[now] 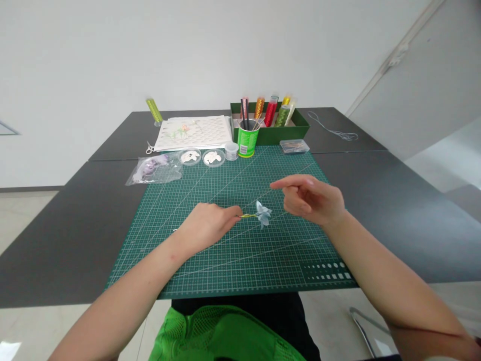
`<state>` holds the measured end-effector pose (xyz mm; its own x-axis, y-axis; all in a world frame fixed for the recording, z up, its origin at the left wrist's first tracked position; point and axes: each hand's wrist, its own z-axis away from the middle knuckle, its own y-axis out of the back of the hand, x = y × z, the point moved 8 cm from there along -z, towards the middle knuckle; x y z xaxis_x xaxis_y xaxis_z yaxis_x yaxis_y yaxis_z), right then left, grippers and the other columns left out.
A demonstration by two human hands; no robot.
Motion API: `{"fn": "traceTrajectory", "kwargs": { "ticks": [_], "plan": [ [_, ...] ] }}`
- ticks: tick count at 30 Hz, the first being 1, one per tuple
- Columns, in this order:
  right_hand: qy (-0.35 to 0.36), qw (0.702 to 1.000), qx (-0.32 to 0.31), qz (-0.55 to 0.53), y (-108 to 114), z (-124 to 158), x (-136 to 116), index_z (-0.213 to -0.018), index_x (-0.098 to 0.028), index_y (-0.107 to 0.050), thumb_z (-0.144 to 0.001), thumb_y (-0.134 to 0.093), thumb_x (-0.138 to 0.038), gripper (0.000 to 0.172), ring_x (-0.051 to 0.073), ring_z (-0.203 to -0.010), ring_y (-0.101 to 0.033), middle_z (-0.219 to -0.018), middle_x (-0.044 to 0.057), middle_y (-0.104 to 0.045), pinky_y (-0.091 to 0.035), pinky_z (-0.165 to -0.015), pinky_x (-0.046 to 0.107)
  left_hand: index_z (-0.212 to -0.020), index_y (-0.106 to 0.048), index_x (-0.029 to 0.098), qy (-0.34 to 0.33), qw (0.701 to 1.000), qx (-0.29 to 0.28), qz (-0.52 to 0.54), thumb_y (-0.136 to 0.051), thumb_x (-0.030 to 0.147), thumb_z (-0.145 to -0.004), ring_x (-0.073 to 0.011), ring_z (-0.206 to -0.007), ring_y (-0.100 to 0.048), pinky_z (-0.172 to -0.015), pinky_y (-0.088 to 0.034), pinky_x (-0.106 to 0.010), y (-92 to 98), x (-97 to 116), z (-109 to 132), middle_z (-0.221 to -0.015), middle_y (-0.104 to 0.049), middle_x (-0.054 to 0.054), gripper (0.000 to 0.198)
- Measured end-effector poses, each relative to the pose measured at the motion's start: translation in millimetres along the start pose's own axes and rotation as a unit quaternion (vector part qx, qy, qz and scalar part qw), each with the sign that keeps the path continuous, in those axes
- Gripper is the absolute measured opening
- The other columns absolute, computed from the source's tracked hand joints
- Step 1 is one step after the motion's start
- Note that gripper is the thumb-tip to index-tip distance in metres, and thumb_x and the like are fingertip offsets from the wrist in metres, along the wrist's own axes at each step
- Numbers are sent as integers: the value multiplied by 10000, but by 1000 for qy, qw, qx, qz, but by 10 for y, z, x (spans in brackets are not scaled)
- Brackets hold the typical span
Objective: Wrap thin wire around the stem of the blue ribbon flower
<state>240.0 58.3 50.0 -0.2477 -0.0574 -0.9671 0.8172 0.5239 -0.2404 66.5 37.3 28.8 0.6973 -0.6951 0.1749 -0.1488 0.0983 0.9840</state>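
My left hand (pixel 210 225) is closed over the mat, its thumb and forefinger pinching the thin yellow-green stem of a small artificial flower (pixel 263 214). The pale blue petals point right, towards my other hand. To the right of the flower, my right hand (pixel 313 198) hovers with the forefinger pointing left and the other fingers curled in. A faint pale line runs between that fingertip and the stem; whether it is a thread or a mat marking I cannot tell. Beneath both hands lies a green cutting mat (pixel 233 271) with a white grid.
Behind the hands stand a green tin (pixel 247 143) of tools, small clear dishes (pixel 213 158) of white pieces and a lidded clear case (pixel 294 146). A dark green box (pixel 274 134) holds several thread spools. Left are a plastic bag (pixel 154 169), scissors (pixel 149 148) and printed sheets (pixel 194 133).
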Motion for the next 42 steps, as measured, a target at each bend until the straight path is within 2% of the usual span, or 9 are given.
{"fn": "traceTrajectory", "kwargs": {
  "ticks": [8, 14, 17, 21, 25, 27, 30, 33, 42],
  "plan": [
    [52, 984, 151, 85, 287, -67, -48, -1151, -173, -739, -912, -598, -431, 379, 82, -443, -260, -506, -72, -349, -219, -455, 264, -1081, -692, 268, -26, 989, -29, 140, -533, 292, -1033, -122, -563, -656, -549, -354, -216, 4, 70, 5, -667, -728, 65, 168],
    [-48, 938, 268, 216, 608, -135, 233, -930, -130, -741, -952, -517, -444, 386, 83, -465, -265, -532, -63, -339, -229, -485, 254, -1095, -698, 250, -59, 972, 7, 225, -554, 283, -1029, -64, -516, -626, -534, -373, -169, 103, 127, 40, -668, -735, 93, 162],
    [-48, 870, 320, 371, 823, -113, 207, -661, -169, -637, -947, -496, -416, 404, 135, -574, -424, -569, -5, -432, -385, -610, 289, -1108, -698, 237, -80, 967, 32, 242, -552, 282, -1033, -56, -513, -630, -527, -379, -160, 157, 148, 63, -677, -742, 89, 171],
    [67, 762, 373, 525, 786, -53, -27, -810, -197, -611, -861, -609, -359, 170, 283, -1010, -571, -973, 115, -642, -444, -957, 463, -1110, -699, 218, -94, 963, 61, 244, -555, 266, -1031, -61, -515, -637, -520, -387, -158, 210, 175, 79, -672, -741, 78, 171],
    [39, 948, 148, 277, 343, -188, 219, -1135, -199, -633, -947, -534, -406, 296, 249, -1139, -640, -1183, 118, -686, -466, -1044, 451, -1114, -700, 222, -91, 963, 86, 238, -558, 282, -1034, -67, -535, -653, -528, -400, -157, 236, 165, 98, -676, -741, 77, 174],
    [-54, 992, -19, 117, -11, -169, 417, -1244, -194, -630, -981, -506, -457, 392, 231, -1110, -688, -1167, 112, -723, -508, -1012, 425, -1116, -701, 228, -88, 964, 97, 231, -561, 280, -1034, -65, -543, -657, -528, -401, -156, 244, 151, 105, -685, -742, 80, 170],
    [-166, 975, -145, 9, -283, -26, 583, -1223, -169, -667, -960, -573, -461, 404, 186, -795, -737, -938, 81, -766, -581, -745, 330, -1118, -700, 230, -88, 962, 112, 232, -568, 265, -1031, -56, -544, -654, -522, -395, -151, 265, 141, 105, -690, -738, 86, 162],
    [-186, 976, -113, 21, -181, -5, 633, -1044, -159, -735, -894, -672, -393, 285, 73, -425, -493, -615, -18, -649, -373, -421, 189, -1114, -697, 220, -86, 957, 126, 246, -584, 244, -1022, -45, -533, -645, -510, -386, -144, 300, 138, 102, -673, -727, 91, 148],
    [-109, 981, -25, 160, -96, -126, 504, -736, -139, -763, -741, -806, -367, 232, 97, -574, -508, -669, 26, -666, -390, -515, 215, -1082, -657, 208, -102, 955, 143, 241, -616, 281, -1010, -61, -526, -644, -506, -392, -161, 274, 170, 125, -677, -744, 92, 110]
  ]
}}
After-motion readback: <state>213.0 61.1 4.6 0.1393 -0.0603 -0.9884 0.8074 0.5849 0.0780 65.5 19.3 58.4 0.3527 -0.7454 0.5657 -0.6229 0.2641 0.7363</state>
